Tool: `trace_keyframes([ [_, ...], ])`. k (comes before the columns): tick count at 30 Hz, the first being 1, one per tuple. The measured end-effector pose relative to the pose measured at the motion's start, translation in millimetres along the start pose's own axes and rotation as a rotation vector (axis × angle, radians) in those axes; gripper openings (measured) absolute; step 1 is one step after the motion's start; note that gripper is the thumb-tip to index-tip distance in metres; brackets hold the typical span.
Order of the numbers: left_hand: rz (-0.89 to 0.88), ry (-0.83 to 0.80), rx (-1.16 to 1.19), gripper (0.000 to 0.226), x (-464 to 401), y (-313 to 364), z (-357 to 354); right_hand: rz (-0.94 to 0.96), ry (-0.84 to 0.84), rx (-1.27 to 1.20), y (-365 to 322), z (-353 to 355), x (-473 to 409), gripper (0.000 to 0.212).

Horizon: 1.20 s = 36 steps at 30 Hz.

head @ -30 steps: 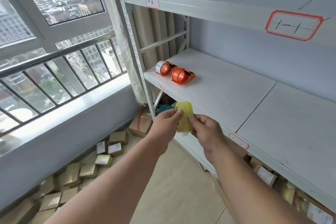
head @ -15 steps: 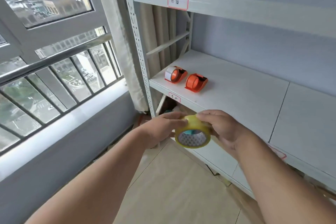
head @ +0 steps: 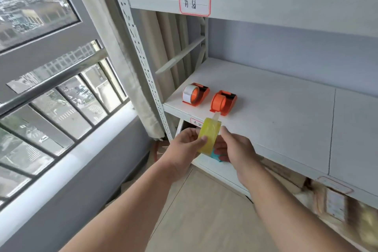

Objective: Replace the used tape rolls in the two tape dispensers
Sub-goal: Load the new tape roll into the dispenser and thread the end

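Note:
Both of my hands hold a yellowish clear tape roll (head: pixel 208 137) on edge, just in front of the white middle shelf (head: pixel 276 112). My left hand (head: pixel 185 145) grips its left side with the thumb on the outer face. My right hand (head: pixel 233 147) pinches its right side. A short loose tape end sticks up from the roll's top. Two orange tape dispensers stand near the shelf's left front corner: the left dispenser (head: pixel 196 93) carries a whitish roll, the right dispenser (head: pixel 224 102) shows only orange.
A perforated white shelf upright (head: pixel 141 61) and a beige curtain (head: pixel 106 32) stand to the left. An upper shelf with a red-framed label (head: pixel 194 3) overhangs. A window with metal railing (head: pixel 51 80) fills the left. Cardboard parcels (head: pixel 335 202) lie under the shelf at right.
The roll has turned from lying flat with its hole facing me to standing on edge, and a short tape end now sticks up. My view has moved closer to the shelf.

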<state>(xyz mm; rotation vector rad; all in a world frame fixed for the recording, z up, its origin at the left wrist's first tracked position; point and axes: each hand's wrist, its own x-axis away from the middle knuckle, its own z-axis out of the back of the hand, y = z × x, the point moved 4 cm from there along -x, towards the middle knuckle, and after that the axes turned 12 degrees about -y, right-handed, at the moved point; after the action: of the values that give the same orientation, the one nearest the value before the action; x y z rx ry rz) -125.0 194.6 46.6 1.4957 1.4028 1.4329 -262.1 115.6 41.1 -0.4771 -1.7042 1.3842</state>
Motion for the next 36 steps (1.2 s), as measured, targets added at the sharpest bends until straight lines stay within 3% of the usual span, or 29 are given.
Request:
trace_keyframes([
  [4, 0.014, -0.071, 0.028, 0.024, -22.2, 2.4, 27.8, 0.056, -0.013, 0.002, -6.0, -27.8, -25.7, 0.028],
  [10, 0.027, -0.197, -0.012, 0.008, -50.2, 16.7, 83.6, 0.053, 0.069, -0.064, -16.7, -70.0, -53.1, 0.023],
  [15, 0.041, -0.248, -0.080, 0.017, -74.0, 25.7, 105.8, 0.044, 0.152, -0.092, -31.3, -84.7, -70.6, 0.027],
  [18, -0.008, -0.271, -0.386, 0.045, -88.0, 29.8, 100.0, 0.026, 0.183, -0.108, -31.6, -81.5, -77.4, 0.030],
  [21, -0.150, -0.171, -0.746, 0.048, -100.9, 41.5, 93.8, 0.003, 0.163, -0.123, -30.1, -72.9, -81.7, 0.033],
  [24, -0.194, -0.194, -0.881, 0.057, -117.8, 51.5, 90.8, -0.004, 0.483, -0.055, -27.2, -31.4, -79.6, 0.051],
  [26, -0.173, -0.254, -0.932, 0.066, -131.0, 56.5, 87.4, 0.020, 0.662, -0.106, -23.9, -1.4, -77.1, 0.050],
  [28, -0.138, -0.317, -0.956, 0.073, -142.8, 59.3, 81.4, 0.021, 0.623, -0.110, -22.5, 12.9, -82.6, 0.037],
  [30, -0.124, -0.351, -0.954, 0.080, -153.7, 59.6, 76.0, 0.032, 0.473, -0.080, -23.2, 14.0, -93.1, 0.027],
  [33, -0.154, -0.398, -0.993, 0.084, -167.5, 59.5, 67.4, 0.033, 0.230, -0.116, -28.0, 6.2, -102.6, 0.029],
  [36, -0.144, -0.473, -1.028, 0.086, -179.7, 55.3, 60.9, -0.004, 0.120, -0.113, -28.7, -0.5, -107.6, 0.034],
])
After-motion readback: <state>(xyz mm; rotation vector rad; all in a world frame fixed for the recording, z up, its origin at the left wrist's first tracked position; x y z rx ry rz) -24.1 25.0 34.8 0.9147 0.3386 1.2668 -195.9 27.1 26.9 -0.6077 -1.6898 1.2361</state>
